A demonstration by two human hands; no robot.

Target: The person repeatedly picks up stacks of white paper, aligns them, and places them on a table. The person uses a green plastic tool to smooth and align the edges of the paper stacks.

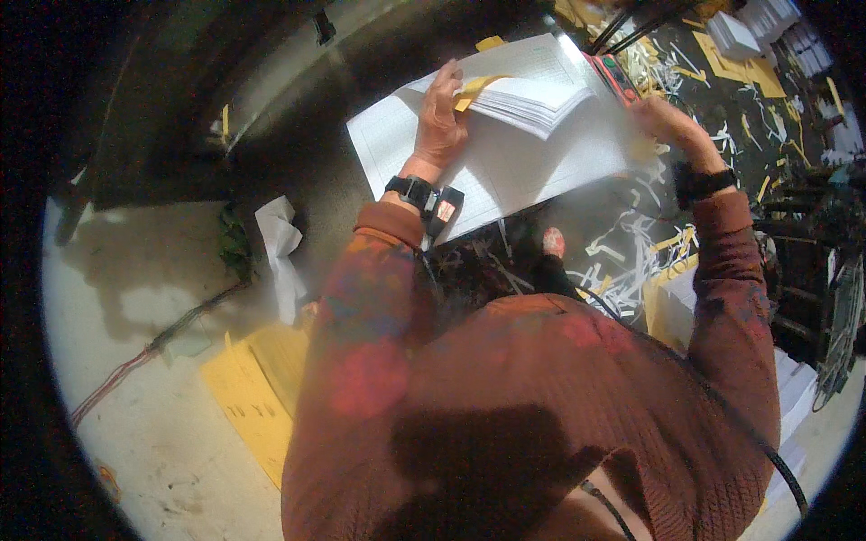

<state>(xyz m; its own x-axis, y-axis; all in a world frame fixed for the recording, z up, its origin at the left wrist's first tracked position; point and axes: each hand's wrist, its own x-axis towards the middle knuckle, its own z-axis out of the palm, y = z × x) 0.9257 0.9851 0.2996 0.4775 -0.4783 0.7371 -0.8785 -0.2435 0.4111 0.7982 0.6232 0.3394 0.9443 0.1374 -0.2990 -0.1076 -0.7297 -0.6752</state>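
Observation:
My left hand [441, 125] holds the near left part of a bent stack of white paper sheets [528, 108], with its fingers raised along the edge. Beside the thumb, a yellow paper strip [480, 88] curves over the stack. Under it spreads a large white printed sheet [541, 172] with fine grid lines. My right hand [670, 128] is at the sheet's right side, close to a red control panel [612, 76] with a green button. Blur hides its fingertips, so contact with the panel cannot be told.
White and yellow paper offcuts [622, 250] litter the dark floor. A yellow paper stack [254, 399] lies at left near a crumpled white paper [279, 257] and a cable [183, 331]. White paper stacks [734, 37] stand at far right. A black cord [731, 412] crosses my body.

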